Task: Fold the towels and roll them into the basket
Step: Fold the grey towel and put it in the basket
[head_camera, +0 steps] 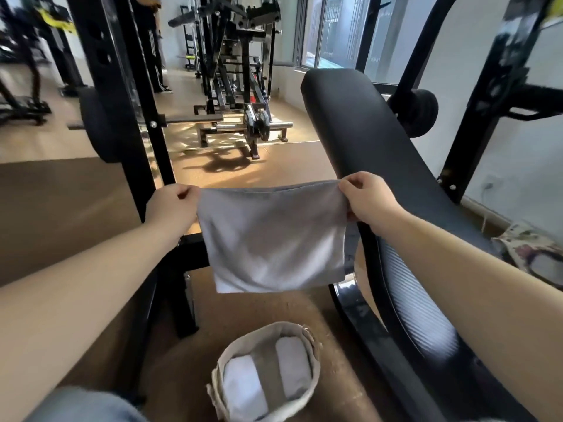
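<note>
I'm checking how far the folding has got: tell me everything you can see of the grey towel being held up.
The grey towel is soft, plain cloth hanging in the air as a rough rectangle. Its top edge looks doubled, as if already folded. The left hand pinches the top left corner and the right hand the top right, pulling that edge nearly level. The bottom edge hangs free and slightly slanted, beyond the basket.

Both hands (pixel 170 205) (pixel 370 202) hold a grey towel (pixel 271 236) above the basket (pixel 315 354).
</note>
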A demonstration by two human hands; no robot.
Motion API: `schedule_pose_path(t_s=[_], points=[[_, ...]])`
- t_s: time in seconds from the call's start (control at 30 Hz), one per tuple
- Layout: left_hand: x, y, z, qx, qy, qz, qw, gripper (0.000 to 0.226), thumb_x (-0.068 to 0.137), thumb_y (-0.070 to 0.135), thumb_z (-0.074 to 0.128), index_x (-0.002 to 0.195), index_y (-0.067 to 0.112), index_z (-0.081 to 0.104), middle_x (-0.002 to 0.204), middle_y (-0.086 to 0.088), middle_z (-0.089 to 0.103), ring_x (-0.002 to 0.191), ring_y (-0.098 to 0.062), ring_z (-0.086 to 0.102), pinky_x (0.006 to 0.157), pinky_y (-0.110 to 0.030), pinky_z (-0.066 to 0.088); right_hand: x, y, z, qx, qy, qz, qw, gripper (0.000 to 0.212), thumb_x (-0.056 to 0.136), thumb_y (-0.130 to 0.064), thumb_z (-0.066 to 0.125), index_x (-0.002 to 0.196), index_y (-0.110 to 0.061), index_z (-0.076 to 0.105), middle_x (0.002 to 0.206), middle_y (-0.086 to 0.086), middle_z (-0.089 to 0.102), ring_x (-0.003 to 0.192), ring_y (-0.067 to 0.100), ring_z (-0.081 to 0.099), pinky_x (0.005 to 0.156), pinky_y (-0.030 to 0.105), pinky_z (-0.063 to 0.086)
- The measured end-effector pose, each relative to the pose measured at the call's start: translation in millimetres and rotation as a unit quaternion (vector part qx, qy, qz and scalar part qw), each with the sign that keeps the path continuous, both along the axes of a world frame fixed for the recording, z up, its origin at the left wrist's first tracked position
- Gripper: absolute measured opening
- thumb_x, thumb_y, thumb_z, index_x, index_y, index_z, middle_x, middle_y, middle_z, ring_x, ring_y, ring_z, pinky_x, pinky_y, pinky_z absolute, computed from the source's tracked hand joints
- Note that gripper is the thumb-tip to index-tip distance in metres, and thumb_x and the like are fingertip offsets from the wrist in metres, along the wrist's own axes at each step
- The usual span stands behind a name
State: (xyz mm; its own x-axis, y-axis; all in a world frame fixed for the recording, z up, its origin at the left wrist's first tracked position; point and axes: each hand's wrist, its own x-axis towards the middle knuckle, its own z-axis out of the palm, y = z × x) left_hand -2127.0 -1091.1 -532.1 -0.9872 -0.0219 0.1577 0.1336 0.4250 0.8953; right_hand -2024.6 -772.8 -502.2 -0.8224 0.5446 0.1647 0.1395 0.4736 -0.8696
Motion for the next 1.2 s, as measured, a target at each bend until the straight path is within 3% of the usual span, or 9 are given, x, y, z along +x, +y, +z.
schedule_pose_path(t_s=[0.17, 0.33, 0.67, 0.73, 0.87, 0.93, 1.03, 1.1, 1.2], points=[[-12.2, 0.5, -30.8, 0.016, -0.032, -0.003, 0.999, 0.022, 0.099, 0.037, 0.055, 0.100, 0.025, 0.074, 0.097, -0.005, 0.074, 0.088, -0.035, 0.071, 0.090, -0.050, 0.058, -17.5, -1.8, -35.6, -0.015, -0.029, -0.020, 0.999, 0.017, 0.099, -0.029, 0.057, 0.107, -0.018, 0.068, 0.099, 0.005, 0.070, 0.080, 0.024, 0.071, 0.053, 0.036, 0.062], [-12.9, 10.2, -61.7, 0.030, -0.055, -0.045, 0.997, 0.021, 0.102, 0.035, 0.059, 0.113, 0.022, 0.071, 0.102, 0.004, 0.072, 0.081, -0.021, 0.071, 0.084, -0.038, 0.061, -25.6, -12.6, -69.3, -0.063, -0.064, 0.024, 0.996, 0.015, 0.101, -0.023, 0.058, 0.106, -0.013, 0.068, 0.097, 0.008, 0.070, 0.085, 0.026, 0.071, 0.063, 0.042, 0.065], [-17.1, 36.1, -93.4, 0.125, -0.154, -0.039, 0.979, 0.011, 0.102, 0.026, 0.060, 0.093, 0.026, 0.067, 0.093, -0.007, 0.066, 0.079, -0.021, 0.067, 0.088, -0.044, 0.061, -40.2, -24.7, -110.3, -0.231, -0.079, 0.021, 0.970, 0.011, 0.100, -0.016, 0.062, 0.097, -0.010, 0.070, 0.097, 0.016, 0.076, 0.088, 0.029, 0.075, 0.075, 0.040, 0.065], [-20.3, 36.2, -93.8, 0.086, -0.126, -0.026, 0.988, 0.017, 0.104, 0.028, 0.052, 0.091, 0.028, 0.063, 0.094, -0.011, 0.064, 0.078, -0.023, 0.063, 0.078, -0.038, 0.060, -44.6, -21.0, -115.7, -0.210, -0.079, 0.007, 0.974, 0.013, 0.101, -0.021, 0.059, 0.099, -0.013, 0.070, 0.098, 0.013, 0.075, 0.093, 0.028, 0.074, 0.079, 0.042, 0.064], [-25.8, 26.2, -96.5, -0.060, -0.079, -0.068, 0.993, 0.039, 0.107, 0.012, 0.030, 0.087, 0.022, 0.062, 0.091, -0.001, 0.058, 0.058, -0.011, 0.039, 0.055, -0.026, 0.031, -46.3, -13.5, -120.4, -0.181, -0.087, -0.025, 0.979, 0.027, 0.097, -0.034, 0.050, 0.112, -0.018, 0.066, 0.104, 0.009, 0.070, 0.102, 0.030, 0.068, 0.089, 0.050, 0.060], [-28.7, 17.3, -98.1, -0.106, -0.094, -0.102, 0.985, 0.046, 0.105, 0.007, 0.030, 0.092, 0.025, 0.070, 0.097, 0.009, 0.061, 0.066, -0.005, 0.043, 0.062, -0.021, 0.034, -44.3, -10.7, -123.2, -0.172, -0.098, -0.035, 0.980, 0.029, 0.102, -0.033, 0.048, 0.122, -0.017, 0.061, 0.103, 0.005, 0.066, 0.096, 0.023, 0.065, 0.089, 0.045, 0.060], [-30.7, 7.9, -102.4, -0.167, -0.116, -0.134, 0.970, 0.051, 0.102, 0.007, 0.030, 0.112, 0.030, 0.074, 0.082, -0.003, 0.070, 0.067, -0.036, 0.054, 0.066, -0.037, 0.046, -41.6, -5.1, -129.2, -0.126, -0.106, -0.042, 0.985, 0.027, 0.105, -0.034, 0.047, 0.123, -0.019, 0.059, 0.098, -0.003, 0.061, 0.090, 0.016, 0.058, 0.083, 0.039, 0.056], [-29.1, 5.6, -103.3, -0.175, -0.124, -0.143, 0.966, 0.051, 0.102, 0.009, 0.031, 0.122, 0.029, 0.072, 0.102, -0.014, 0.073, 0.086, -0.045, 0.065, 0.080, -0.049, 0.058, -40.6, -3.1, -132.4, -0.109, -0.111, -0.041, 0.987, 0.024, 0.105, -0.034, 0.048, 0.122, -0.021, 0.059, 0.099, -0.005, 0.060, 0.091, 0.014, 0.057, 0.085, 0.039, 0.055], [-25.3, 8.2, -100.9, -0.115, -0.171, -0.137, 0.969, 0.046, 0.102, 0.011, 0.035, 0.121, 0.027, 0.073, 0.129, -0.007, 0.064, 0.107, -0.035, 0.065, 0.096, -0.054, 0.056, -39.3, -5.1, -132.6, -0.090, -0.137, -0.032, 0.986, 0.023, 0.105, -0.035, 0.047, 0.118, -0.021, 0.062, 0.099, -0.002, 0.063, 0.090, 0.017, 0.059, 0.079, 0.037, 0.053]])
